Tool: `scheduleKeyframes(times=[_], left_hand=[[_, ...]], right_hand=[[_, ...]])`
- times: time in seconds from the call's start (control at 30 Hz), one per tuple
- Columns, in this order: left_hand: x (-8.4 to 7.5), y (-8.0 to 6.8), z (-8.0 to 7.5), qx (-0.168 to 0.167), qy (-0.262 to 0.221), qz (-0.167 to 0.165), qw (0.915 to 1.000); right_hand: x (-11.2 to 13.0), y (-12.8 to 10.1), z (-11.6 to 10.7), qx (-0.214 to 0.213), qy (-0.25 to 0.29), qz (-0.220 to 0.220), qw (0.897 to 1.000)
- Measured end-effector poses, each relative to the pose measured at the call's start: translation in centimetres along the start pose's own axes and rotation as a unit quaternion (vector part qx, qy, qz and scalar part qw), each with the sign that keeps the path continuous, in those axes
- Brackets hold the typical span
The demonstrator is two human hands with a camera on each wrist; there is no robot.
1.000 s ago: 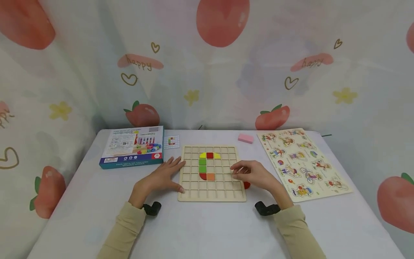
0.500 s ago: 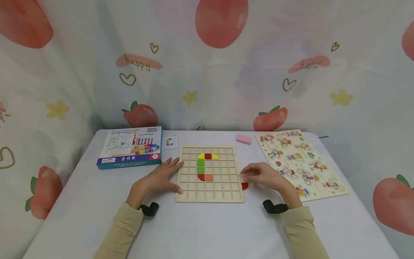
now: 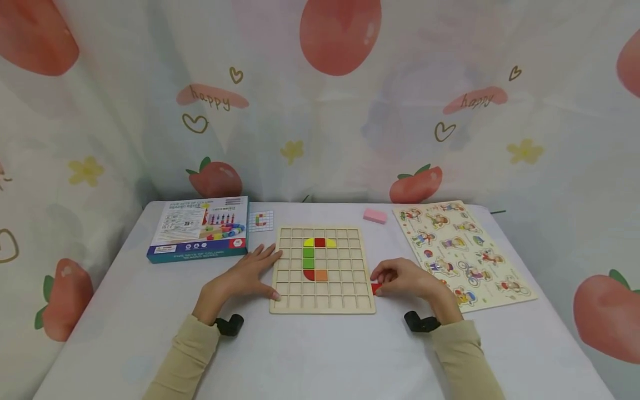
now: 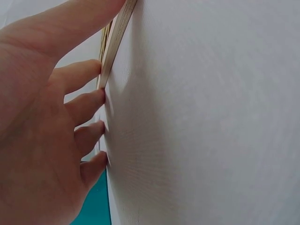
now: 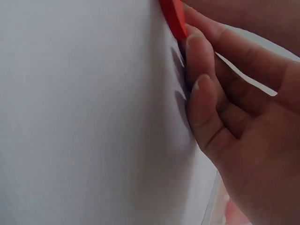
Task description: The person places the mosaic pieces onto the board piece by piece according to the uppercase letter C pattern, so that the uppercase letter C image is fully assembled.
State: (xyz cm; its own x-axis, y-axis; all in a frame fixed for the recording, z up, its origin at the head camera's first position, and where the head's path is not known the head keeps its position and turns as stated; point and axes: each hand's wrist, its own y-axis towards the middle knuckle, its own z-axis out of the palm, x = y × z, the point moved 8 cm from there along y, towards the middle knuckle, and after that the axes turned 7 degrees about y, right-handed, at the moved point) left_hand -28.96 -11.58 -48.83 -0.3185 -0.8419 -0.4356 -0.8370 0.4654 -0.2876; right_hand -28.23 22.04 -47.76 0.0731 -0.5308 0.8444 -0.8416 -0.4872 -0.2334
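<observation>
A wooden grid board [image 3: 322,300] lies flat on the white table, with yellow, red, green and orange tiles [image 3: 314,259] set in its cells. My left hand [image 3: 248,273] lies flat with straight fingers against the board's left edge [image 4: 114,40]. My right hand [image 3: 402,276] sits just off the board's right edge with its fingers curled over a red piece [image 3: 376,288] on the cloth. The right wrist view shows the red piece [image 5: 174,18] pinched at my fingertips [image 5: 194,44].
A blue toy box [image 3: 200,228] and a small pattern card [image 3: 261,220] lie at the back left. A pink block [image 3: 375,215] sits behind the board. A wooden character puzzle [image 3: 460,253] lies to the right. Printed curtain encloses the table.
My right hand has drawn back from over the board's right cells to the table just beside it, and now covers the red piece there. The left hand has stayed put.
</observation>
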Motion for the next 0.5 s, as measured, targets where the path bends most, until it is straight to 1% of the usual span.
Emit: scheduleKeyframes(times=[0.13,0.3,0.5], left_hand=[[0.09,-0.15,-0.14,-0.002,0.001,0.003,1.0],[0.12,-0.17,-0.29,-0.007,0.0,0.005,1.0],[-0.03,-0.16,-0.07,-0.006,-0.005,0.006,0.9999]], right_hand=[[0.39,0.24,0.35,-0.02,-0.034,0.01,0.999],[0.63,0.45,0.33,-0.036,-0.055,0.014,0.998],[0.85,0.45,0.05,-0.06,-0.08,0.005,0.995]])
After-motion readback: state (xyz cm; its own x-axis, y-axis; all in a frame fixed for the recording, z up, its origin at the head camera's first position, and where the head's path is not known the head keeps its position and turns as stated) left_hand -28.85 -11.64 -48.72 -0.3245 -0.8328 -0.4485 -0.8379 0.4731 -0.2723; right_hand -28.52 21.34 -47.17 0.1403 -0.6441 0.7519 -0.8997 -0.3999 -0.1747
